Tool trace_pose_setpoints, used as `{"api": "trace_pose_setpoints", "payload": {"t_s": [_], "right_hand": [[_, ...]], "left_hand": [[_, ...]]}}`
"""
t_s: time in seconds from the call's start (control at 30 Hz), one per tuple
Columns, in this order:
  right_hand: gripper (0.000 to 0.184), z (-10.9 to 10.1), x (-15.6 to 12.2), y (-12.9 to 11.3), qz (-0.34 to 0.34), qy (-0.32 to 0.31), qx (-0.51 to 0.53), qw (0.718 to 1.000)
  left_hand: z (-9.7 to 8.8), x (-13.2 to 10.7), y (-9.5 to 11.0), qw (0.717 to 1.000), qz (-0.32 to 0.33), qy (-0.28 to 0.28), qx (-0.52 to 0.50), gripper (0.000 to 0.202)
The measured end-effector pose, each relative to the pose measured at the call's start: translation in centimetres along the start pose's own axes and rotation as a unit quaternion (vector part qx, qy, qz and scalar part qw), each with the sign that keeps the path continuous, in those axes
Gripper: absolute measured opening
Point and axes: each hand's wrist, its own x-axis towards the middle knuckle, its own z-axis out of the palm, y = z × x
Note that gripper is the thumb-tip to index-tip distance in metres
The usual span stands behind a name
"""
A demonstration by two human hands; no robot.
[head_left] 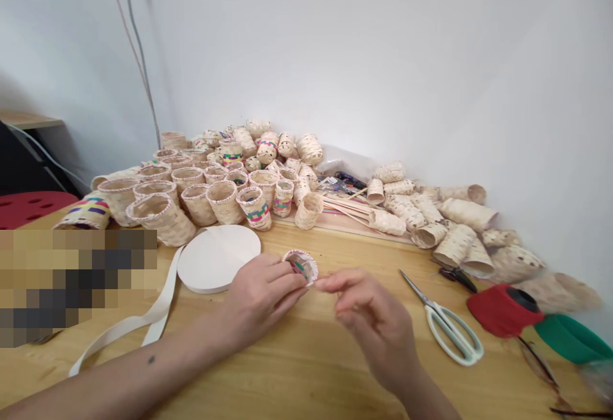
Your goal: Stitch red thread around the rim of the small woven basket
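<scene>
A small woven basket [310,268] with a pink-and-white wrapped rim and coloured strips inside is tipped toward me above the table. My left hand [272,292] is closed around its near side and hides most of its body. Fingertips of my right hand [371,318] meet at the right edge of the basket's rim, pinched together, with the other fingers curled. Whatever lies between those fingertips is too small to make out. Left of my left hand is a flat roll of white ribbon [218,259], its loose end trailing toward me.
Scissors [453,324] lie right of my right hand. Beyond them are a red spool [500,310] and a green ring [572,337]. Several rimmed baskets [223,202] stand at the back left; unrimmed woven tubes [454,244] are heaped at the back right. A blurred patch covers the left edge.
</scene>
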Motion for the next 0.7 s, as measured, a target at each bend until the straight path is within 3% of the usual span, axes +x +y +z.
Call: {"api": "trace_pose_setpoints", "payload": {"t_s": [0.1,0.2,0.33,0.47,0.57,0.7], "right_hand": [[0.012,1.6,-0.4,-0.3,-0.141,-0.099,-0.113,0.978],[0.016,2.8,-0.6,0.3,-0.189,-0.127,-0.170,0.959],[0.018,3.1,-0.8,1.2,-0.173,-0.109,-0.205,0.957],[0.017,2.6,-0.5,1.6,-0.167,-0.080,-0.217,0.958],[0.018,2.3,-0.3,2.1,-0.093,-0.066,-0.206,0.972],[0.017,2.0,-0.4,3.2,0.011,-0.038,-0.148,0.988]], "left_hand": [[0.3,-0.2,-0.2,0.999,-0.028,0.032,0.017,0.015],[0.0,0.0,-0.7,0.991,-0.116,0.052,-0.035,0.013],[-0.3,0.3,-1.4,0.947,-0.254,0.036,-0.196,0.021],[0.0,0.3,-1.9,0.897,-0.332,0.033,-0.290,0.021],[0.3,0.2,-1.9,0.881,-0.347,0.015,-0.321,0.021],[0.3,0.2,-1.3,0.890,-0.316,-0.014,-0.329,0.020]]}}
